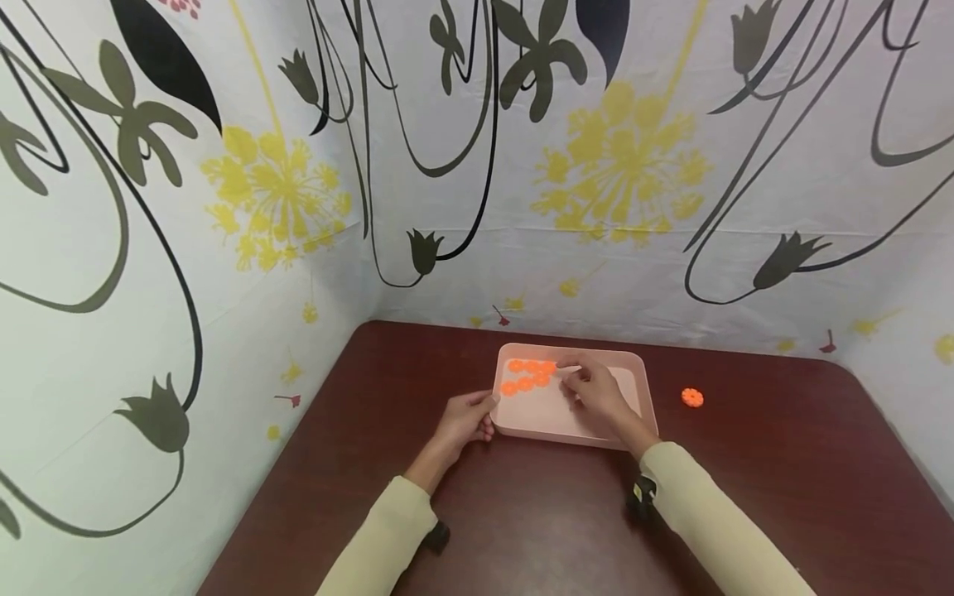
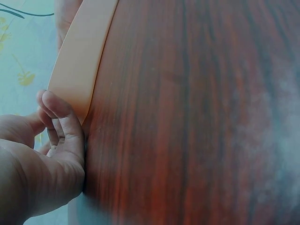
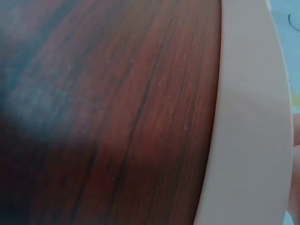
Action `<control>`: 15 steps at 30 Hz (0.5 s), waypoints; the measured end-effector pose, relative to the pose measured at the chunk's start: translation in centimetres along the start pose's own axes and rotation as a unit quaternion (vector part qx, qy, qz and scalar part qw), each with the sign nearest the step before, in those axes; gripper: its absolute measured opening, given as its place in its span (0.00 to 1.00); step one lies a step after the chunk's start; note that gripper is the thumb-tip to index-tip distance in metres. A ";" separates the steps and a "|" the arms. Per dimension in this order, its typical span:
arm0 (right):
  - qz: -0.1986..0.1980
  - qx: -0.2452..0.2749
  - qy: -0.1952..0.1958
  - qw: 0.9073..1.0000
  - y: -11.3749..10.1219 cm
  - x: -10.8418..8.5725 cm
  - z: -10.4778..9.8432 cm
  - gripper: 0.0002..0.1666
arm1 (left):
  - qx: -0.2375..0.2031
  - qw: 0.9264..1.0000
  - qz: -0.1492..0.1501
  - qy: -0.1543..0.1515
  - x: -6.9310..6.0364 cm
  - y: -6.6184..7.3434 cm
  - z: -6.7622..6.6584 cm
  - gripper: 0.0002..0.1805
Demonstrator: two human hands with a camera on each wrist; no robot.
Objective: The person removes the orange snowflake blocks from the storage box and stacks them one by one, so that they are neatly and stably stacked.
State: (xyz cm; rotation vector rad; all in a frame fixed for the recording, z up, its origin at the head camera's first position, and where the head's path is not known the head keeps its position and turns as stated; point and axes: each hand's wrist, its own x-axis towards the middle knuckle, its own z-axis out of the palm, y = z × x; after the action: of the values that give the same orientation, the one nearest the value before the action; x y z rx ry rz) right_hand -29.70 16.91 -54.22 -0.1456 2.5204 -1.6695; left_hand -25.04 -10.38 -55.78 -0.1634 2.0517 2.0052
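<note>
The head view is softly and evenly lit, a pale sheen lying on the tabletop [image 1: 537,505] towards six o'clock and the orange pieces [image 1: 509,388] glaring almost to flat colour. Dark shadow gathers under the right sleeve [image 1: 715,513] near five o'clock. Both wrist views are dimmer and bluish; hazy glare whitens three o'clock in the left, nine in the right, where eight o'clock sinks into shadow

left hand [image 1: 464,418]: thumb on top, fingers curled under
right hand [image 1: 595,389]: palm down-ish, fingers kinda bent
arms [image 1: 383,534]: both stretched forward
</note>
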 end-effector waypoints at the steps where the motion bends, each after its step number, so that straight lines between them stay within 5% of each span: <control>1: -0.003 0.000 -0.004 1.000 0.1 0.1 0.0 0.18 | 0.001 1.000 0.000 0.000 0.0 0.0 0.0 0.28; 15: -0.005 -0.125 -0.019 0.992 0.8 0.8 0.7 0.13 | 0.009 1.000 -0.005 0.011 -0.2 0.2 0.3 0.28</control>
State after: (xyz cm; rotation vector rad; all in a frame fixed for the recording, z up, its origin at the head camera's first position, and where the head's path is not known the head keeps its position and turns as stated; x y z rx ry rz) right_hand -30.36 16.53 -55.28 -0.2095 2.6929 -1.3342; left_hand -24.90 -10.14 -55.58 -0.1935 2.0782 1.9864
